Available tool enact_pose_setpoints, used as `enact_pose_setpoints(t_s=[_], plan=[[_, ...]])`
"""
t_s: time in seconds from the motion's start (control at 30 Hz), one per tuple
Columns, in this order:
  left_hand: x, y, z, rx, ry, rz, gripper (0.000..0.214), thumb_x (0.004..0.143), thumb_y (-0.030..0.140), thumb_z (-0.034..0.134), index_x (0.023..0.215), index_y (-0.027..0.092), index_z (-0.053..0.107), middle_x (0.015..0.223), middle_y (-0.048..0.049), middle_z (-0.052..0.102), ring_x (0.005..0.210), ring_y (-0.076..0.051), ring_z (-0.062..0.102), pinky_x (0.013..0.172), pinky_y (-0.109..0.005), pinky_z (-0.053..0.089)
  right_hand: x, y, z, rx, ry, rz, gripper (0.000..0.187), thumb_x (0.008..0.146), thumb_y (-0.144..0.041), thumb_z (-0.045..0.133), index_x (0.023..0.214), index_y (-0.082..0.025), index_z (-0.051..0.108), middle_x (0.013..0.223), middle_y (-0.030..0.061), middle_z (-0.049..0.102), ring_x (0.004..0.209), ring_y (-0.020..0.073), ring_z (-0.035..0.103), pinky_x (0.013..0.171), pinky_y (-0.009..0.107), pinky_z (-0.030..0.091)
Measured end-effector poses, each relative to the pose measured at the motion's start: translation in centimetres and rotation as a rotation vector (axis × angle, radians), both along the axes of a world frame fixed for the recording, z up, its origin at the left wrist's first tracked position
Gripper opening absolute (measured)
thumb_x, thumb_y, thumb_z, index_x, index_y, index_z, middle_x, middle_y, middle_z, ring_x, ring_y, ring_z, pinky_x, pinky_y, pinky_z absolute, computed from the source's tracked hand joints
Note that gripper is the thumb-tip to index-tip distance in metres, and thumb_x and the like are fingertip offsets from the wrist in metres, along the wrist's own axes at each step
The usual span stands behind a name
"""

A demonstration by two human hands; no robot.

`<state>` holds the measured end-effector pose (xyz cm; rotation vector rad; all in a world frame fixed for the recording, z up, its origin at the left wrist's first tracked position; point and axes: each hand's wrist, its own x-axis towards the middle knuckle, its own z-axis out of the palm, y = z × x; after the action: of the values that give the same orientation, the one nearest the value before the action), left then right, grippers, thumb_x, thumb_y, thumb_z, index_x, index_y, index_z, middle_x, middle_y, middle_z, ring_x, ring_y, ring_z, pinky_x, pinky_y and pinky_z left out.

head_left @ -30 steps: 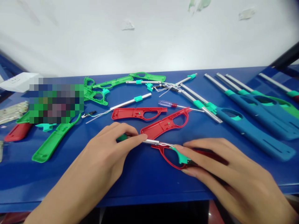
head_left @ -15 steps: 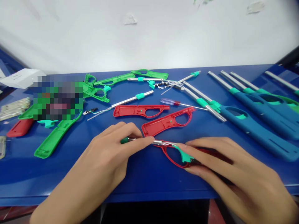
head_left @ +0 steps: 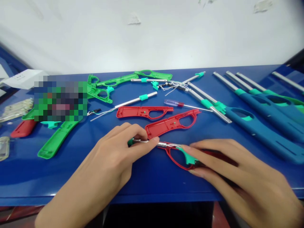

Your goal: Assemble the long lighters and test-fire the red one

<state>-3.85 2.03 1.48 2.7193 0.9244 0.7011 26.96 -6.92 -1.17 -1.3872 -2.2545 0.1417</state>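
My left hand [head_left: 120, 152] pinches a metal lighter tube [head_left: 162, 144] between thumb and fingers. White wires run from the tube's right end toward the handle. In my right hand [head_left: 239, 172] is a red lighter handle shell [head_left: 171, 159], its looped trigger guard showing between the hands. A teal trigger [head_left: 188, 157] sits in that loop, under my right fingertips. The rest of the shell is hidden behind my right fingers. Just beyond my hands lie two red handle halves, one at left [head_left: 135, 112] and one nearer [head_left: 162, 126], inner sides up.
A screwdriver [head_left: 174, 103] lies behind the red halves. Loose tubes with wires [head_left: 136, 100] and green handle halves [head_left: 53, 139] lie farther back and left. Blue-handled lighters [head_left: 266, 131] rest at right. A white box [head_left: 26, 78] stands at far left. The blue table [head_left: 185, 186] ends before me.
The view has shifted slightly. My left hand and the tube have moved a little to the right, closer to the handle shell; my right hand keeps its hold.
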Motion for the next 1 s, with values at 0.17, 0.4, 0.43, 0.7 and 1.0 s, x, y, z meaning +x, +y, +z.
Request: enact_pose_setpoints(t_s=[0.17,0.4,0.43,0.7,1.0], plan=[[0.1,-0.1,0.1,0.003,0.026,-0.006,0.07,0.102,-0.016,0.043,0.144,0.03,0.076,0.129,-0.0017,0.072,0.116,-0.016,0.071,0.098,-0.028,0.056,0.1,0.0,0.1,-0.014,-0.017,-0.005,0.042,0.122,-0.03,0.056,0.162,-0.04,0.065,0.148,-0.0015,0.072,0.125,0.011,0.079,0.108,0.015,0.064],[-0.2,0.3,0.7,-0.001,0.08,-0.026,0.07,0.103,-0.013,0.039,0.145,0.03,0.073,0.132,-0.0023,0.072,0.123,-0.019,0.072,0.101,-0.033,0.057,0.1,-0.4,-0.2,-0.033,-0.017,-0.024,0.047,0.122,-0.03,0.058,0.167,-0.042,0.062,0.15,0.0012,0.074,0.122,0.0168,0.083,0.101,0.023,0.071],[-0.2,0.4,0.8,0.001,0.092,-0.037,0.069,0.103,-0.013,0.039,0.146,0.03,0.072,0.132,-0.0027,0.071,0.122,-0.02,0.072,0.1,-0.034,0.057,0.0,-0.4,-0.2,-0.031,-0.021,-0.013,0.05,0.121,-0.029,0.058,0.169,-0.043,0.061,0.151,0.0017,0.074,0.122,0.0177,0.084,0.1,0.024,0.071],[-0.6,0.7,1.0,0.018,0.131,-0.073,0.063,0.109,-0.008,0.038,0.149,0.031,0.068,0.125,-0.0037,0.071,0.111,-0.021,0.071,0.09,-0.034,0.054,0.3,0.0,-0.1,-0.041,-0.006,-0.016,0.054,0.12,-0.029,0.059,0.172,-0.045,0.058,0.149,0.0009,0.075,0.122,0.0181,0.085,0.1,0.024,0.072],[-0.6,1.3,1.1,0.032,0.159,-0.083,0.069,0.097,-0.015,0.04,0.141,0.028,0.072,0.127,-0.003,0.071,0.112,-0.019,0.072,0.093,-0.032,0.055,0.6,0.0,-0.5,-0.013,-0.033,0.016,0.052,0.12,-0.029,0.059,0.17,-0.042,0.059,0.148,0.0035,0.074,0.12,0.0188,0.083,0.099,0.025,0.072]])
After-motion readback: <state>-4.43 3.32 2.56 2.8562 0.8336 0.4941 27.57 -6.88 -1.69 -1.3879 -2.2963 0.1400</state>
